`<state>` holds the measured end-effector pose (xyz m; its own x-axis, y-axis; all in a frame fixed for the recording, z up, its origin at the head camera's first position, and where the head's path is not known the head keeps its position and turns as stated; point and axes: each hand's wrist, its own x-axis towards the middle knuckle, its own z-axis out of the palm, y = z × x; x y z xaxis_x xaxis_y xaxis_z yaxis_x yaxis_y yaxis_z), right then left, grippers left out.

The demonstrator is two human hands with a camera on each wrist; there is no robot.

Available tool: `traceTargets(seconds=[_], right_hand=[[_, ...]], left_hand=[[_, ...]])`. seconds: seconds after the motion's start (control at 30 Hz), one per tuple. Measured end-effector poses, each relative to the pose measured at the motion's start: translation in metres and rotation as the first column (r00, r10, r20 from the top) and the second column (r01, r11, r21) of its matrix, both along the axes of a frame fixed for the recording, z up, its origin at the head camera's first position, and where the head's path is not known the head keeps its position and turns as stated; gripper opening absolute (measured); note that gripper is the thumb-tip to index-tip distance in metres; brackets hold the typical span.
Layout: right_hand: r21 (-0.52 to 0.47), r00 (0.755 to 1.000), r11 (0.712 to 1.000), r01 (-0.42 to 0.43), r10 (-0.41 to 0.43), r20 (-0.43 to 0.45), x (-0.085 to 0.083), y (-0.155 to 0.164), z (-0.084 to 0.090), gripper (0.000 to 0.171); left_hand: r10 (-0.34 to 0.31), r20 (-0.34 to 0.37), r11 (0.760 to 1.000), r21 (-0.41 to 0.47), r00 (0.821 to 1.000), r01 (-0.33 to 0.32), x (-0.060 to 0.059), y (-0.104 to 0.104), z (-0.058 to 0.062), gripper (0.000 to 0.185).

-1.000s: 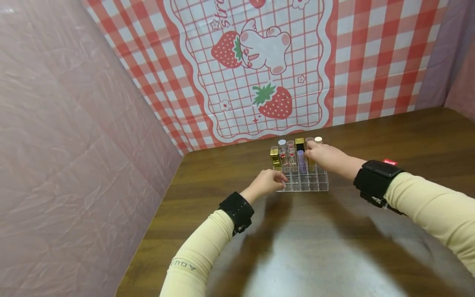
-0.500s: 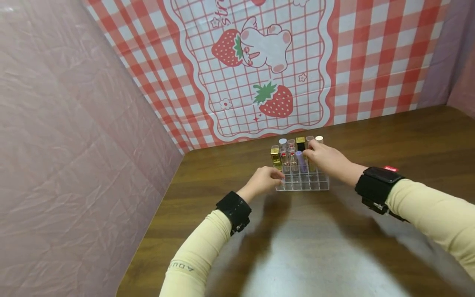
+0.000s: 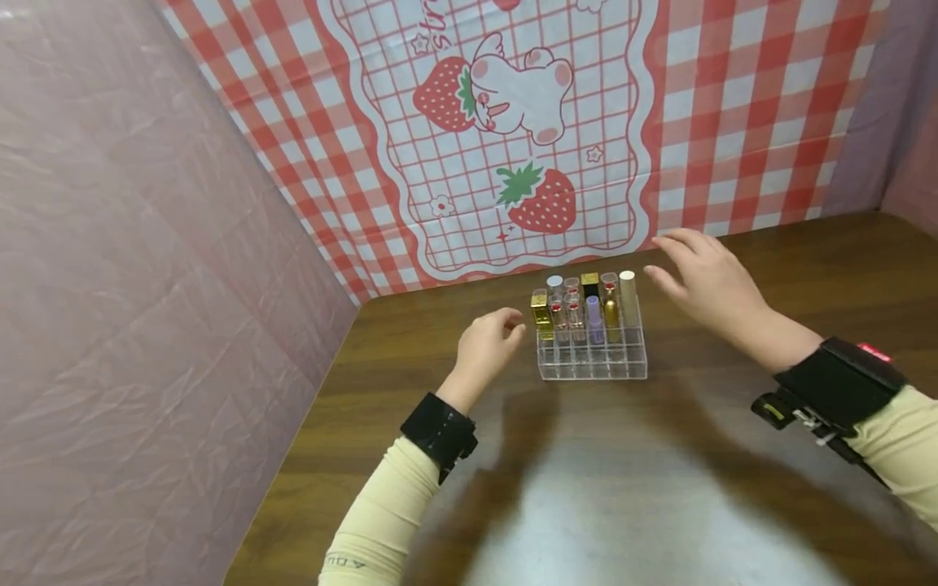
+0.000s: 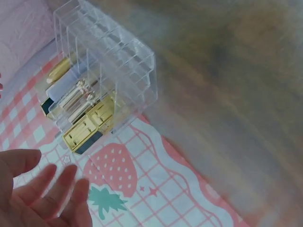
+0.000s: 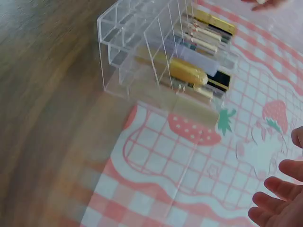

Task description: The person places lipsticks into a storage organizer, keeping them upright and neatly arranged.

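Note:
A clear stepped lipstick organizer [image 3: 593,371] stands on the table, its back rows holding several lipsticks. Among them are a square gold tube [image 3: 541,309] at the left, a purple tube [image 3: 594,320], a rounded gold tube [image 3: 611,311] and a cream tube [image 3: 628,295] at the right end. A black tube with a gold top [image 3: 589,282] is in the back row. My left hand [image 3: 485,348] hovers left of the organizer, fingers loosely bent and holding nothing. To the right and above it, my right hand [image 3: 716,285] is spread, apart from the lipsticks and holding nothing.
The wooden table [image 3: 410,366] runs back to a red-and-white checked strawberry cloth [image 3: 542,203] hung behind the organizer. Pink fabric [image 3: 146,285] covers the left side. The organizer's front compartments contain no lipsticks.
My right hand has let go at the organizer's right side and moved away to the right, uncovering the rounded gold and cream tubes. My left hand has drawn back left from the organizer's front corner.

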<state>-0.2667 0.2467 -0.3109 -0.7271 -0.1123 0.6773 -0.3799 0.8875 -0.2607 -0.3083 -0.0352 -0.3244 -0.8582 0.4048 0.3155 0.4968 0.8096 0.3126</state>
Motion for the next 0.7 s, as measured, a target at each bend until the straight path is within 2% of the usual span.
traceTargets(seconds=[0.07, 0.17, 0.3, 0.47, 0.7], right_hand=[[-0.006, 1.000, 1.000, 0.016, -0.016, -0.004, 0.006, 0.005, 0.000, 0.038], [-0.006, 0.999, 0.999, 0.037, -0.037, -0.024, 0.015, 0.012, -0.005, 0.039], [0.007, 0.998, 0.998, 0.059, -0.059, -0.016, 0.025, 0.021, -0.013, 0.044], [0.028, 0.983, 0.993, 0.116, -0.119, 0.137, 0.034, 0.028, -0.021, 0.061], [0.100, 0.936, 0.984, 0.148, -0.172, 0.307, 0.035, 0.037, -0.033, 0.082]], left_hand=[[0.043, -0.076, 0.998, -0.047, 0.996, -0.047, 0.004, -0.004, -0.005, 0.028], [0.110, -0.129, 0.990, -0.079, 0.985, -0.121, 0.011, -0.008, -0.010, 0.034], [0.200, -0.095, 0.975, -0.078, 0.975, -0.208, 0.018, -0.014, -0.015, 0.047], [0.289, -0.033, 0.951, -0.106, 0.957, -0.291, 0.025, -0.016, -0.021, 0.064], [0.332, 0.084, 0.926, -0.219, 0.939, -0.308, 0.022, -0.021, -0.027, 0.081]])
